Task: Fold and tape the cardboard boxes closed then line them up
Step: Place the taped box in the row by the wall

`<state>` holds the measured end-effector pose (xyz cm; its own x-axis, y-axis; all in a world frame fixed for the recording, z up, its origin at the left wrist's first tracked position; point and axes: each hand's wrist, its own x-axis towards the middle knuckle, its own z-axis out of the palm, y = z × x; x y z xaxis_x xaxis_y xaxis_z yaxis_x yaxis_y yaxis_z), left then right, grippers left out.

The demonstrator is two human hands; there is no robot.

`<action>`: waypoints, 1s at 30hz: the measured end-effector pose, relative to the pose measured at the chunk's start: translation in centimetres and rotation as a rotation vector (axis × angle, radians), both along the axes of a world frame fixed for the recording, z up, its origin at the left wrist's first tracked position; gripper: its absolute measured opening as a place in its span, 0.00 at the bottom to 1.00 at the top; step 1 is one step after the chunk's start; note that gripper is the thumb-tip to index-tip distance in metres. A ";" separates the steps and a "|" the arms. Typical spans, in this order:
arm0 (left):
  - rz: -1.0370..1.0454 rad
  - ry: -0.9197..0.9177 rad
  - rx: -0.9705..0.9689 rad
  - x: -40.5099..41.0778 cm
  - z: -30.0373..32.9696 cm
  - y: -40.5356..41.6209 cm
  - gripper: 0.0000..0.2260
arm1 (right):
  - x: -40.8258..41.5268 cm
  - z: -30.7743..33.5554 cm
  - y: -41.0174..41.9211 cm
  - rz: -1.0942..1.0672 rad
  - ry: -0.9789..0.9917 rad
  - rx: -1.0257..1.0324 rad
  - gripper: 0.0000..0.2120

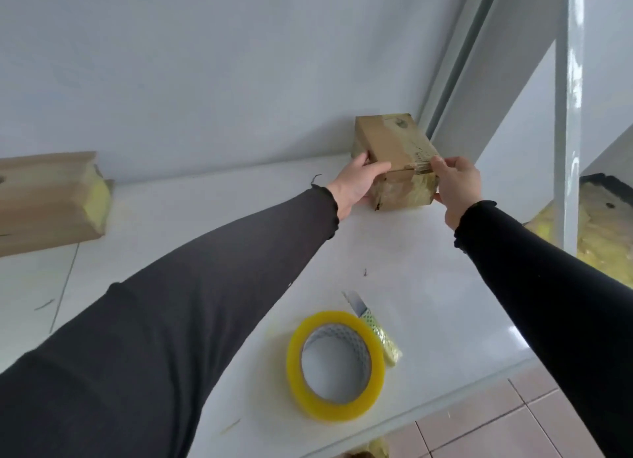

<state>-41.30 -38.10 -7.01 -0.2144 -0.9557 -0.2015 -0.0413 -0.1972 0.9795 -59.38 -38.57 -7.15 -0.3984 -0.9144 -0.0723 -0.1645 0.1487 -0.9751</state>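
Observation:
A small closed cardboard box [397,149], wrapped in shiny tape, sits at the far right corner of the white table [428,269], against the wall. My left hand [356,183] holds its left side, thumb across the top near edge. My right hand [455,187] grips the box's right near corner, fingertips on the top edge. A yellow tape roll [298,361] lies flat near the front of the table. Beside it lies a utility knife [373,327] with a pale green patterned handle and its blade out.
A larger cardboard box [48,201] with yellow-taped end lies at the far left against the wall. A white metal post [568,132] rises at the right. Yellow material [603,231] shows beyond it. Pink floor tiles [507,423] lie below the table's front edge.

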 end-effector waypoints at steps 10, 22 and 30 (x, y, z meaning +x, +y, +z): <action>0.053 -0.232 -0.080 -1.6 -1.5 -3.5 0.39 | -0.2 0.3 -3.5 0.047 0.196 0.055 0.32; 0.068 -0.904 -0.360 12.6 1.5 11.8 0.23 | 8.8 2.8 10.3 0.535 0.948 -0.182 0.15; 0.177 -1.025 -0.328 26.8 4.3 24.8 0.19 | 22.6 5.1 17.7 0.769 0.935 -0.296 0.14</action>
